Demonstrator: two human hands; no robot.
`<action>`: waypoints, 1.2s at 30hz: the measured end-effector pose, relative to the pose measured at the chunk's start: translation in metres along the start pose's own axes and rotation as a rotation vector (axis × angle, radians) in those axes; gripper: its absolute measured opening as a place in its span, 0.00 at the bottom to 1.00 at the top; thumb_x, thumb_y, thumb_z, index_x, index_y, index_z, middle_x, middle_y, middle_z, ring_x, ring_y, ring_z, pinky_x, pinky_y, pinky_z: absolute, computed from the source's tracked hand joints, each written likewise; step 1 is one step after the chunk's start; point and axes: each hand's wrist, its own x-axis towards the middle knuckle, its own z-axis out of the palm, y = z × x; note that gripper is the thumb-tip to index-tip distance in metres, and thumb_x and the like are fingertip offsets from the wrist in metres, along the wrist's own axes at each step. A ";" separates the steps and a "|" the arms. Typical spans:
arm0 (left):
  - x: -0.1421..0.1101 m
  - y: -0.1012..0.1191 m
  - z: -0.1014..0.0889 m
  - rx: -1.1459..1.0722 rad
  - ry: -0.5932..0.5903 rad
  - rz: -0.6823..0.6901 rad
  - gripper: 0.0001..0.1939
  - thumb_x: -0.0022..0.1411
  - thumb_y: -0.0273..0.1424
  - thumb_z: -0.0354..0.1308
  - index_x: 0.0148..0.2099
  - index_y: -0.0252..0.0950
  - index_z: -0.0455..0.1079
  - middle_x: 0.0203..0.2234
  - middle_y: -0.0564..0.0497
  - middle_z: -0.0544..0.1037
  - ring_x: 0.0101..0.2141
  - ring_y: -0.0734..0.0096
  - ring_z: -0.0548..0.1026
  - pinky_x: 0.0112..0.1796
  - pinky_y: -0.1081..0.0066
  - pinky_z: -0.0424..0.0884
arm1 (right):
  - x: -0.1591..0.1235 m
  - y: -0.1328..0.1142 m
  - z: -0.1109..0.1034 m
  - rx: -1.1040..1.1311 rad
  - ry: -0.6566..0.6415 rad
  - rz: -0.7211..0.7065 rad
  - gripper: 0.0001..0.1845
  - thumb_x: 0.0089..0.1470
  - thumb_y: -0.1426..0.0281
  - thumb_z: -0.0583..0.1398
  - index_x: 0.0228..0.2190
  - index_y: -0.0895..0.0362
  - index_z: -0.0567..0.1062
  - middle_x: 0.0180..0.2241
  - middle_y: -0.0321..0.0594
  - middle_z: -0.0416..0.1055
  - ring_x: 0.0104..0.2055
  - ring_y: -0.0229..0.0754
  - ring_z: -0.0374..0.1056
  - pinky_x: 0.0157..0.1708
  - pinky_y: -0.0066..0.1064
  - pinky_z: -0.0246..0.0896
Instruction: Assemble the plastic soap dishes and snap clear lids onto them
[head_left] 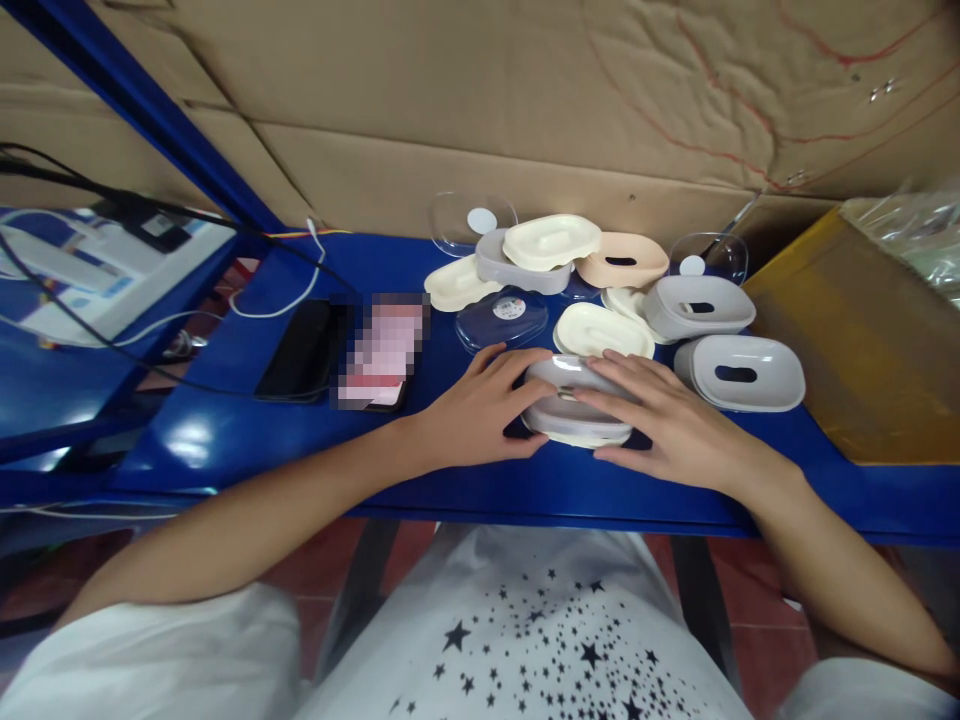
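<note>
Right, grey box (576,422) is in hand, on the worktop (480,490) near its front edge, ahead of the person's torso. Looks mostly stacked up: a clear cover (568,368) seems to sit over its top, and a cream part (592,441) shows along its lower edge. Can't tell if the cover is fully seated; fingers hide both ends. Left hand (487,412) holds the left end, right hand (667,418) the right end, fingers of both spread and curved around it, tips on the cover and sides. So one unit looks close to together; the pieces around it are loose. Just behind: cream tray (604,330) and, to its left, a loose clear lid (501,322). To the right, two slotted grey boxes, a front one (750,375) and a rear one (705,300), neither with a cover on. Further back, a peach box (626,262), also uncovered, and a cream lid (553,240) resting on another box. Two more clear lids, a back-left one (450,222) and a back-right one (724,262), are near the cardboard wall (390,170). By that count, most pieces are unpaired. Off left, well clear of the boxes: phone (386,350). Large carton (862,350) bounds the right side.
</note>
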 end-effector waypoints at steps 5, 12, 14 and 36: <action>-0.001 -0.002 -0.011 0.057 -0.027 0.008 0.23 0.66 0.40 0.70 0.56 0.35 0.70 0.66 0.29 0.68 0.66 0.38 0.70 0.64 0.41 0.68 | 0.001 -0.002 0.011 -0.018 0.048 -0.050 0.30 0.72 0.64 0.63 0.71 0.51 0.68 0.75 0.53 0.62 0.79 0.60 0.53 0.72 0.65 0.61; -0.001 -0.003 -0.017 0.050 -0.034 0.000 0.26 0.69 0.49 0.69 0.57 0.36 0.70 0.66 0.31 0.69 0.65 0.38 0.71 0.62 0.42 0.70 | 0.007 -0.006 0.021 -0.016 0.037 -0.057 0.27 0.73 0.65 0.61 0.69 0.51 0.70 0.75 0.54 0.61 0.79 0.59 0.53 0.73 0.64 0.57; 0.000 -0.008 -0.022 0.049 0.043 -0.040 0.25 0.73 0.49 0.63 0.60 0.37 0.70 0.66 0.33 0.69 0.66 0.40 0.70 0.63 0.43 0.69 | 0.007 -0.006 0.020 -0.020 0.032 -0.052 0.29 0.73 0.63 0.61 0.71 0.50 0.68 0.77 0.53 0.57 0.80 0.59 0.51 0.74 0.66 0.54; -0.002 -0.026 -0.026 0.295 -0.037 -0.427 0.26 0.68 0.42 0.69 0.63 0.37 0.72 0.61 0.33 0.73 0.60 0.35 0.74 0.59 0.39 0.72 | 0.005 -0.006 0.014 -0.002 0.107 -0.011 0.33 0.72 0.62 0.62 0.73 0.47 0.64 0.78 0.54 0.54 0.78 0.63 0.55 0.72 0.66 0.55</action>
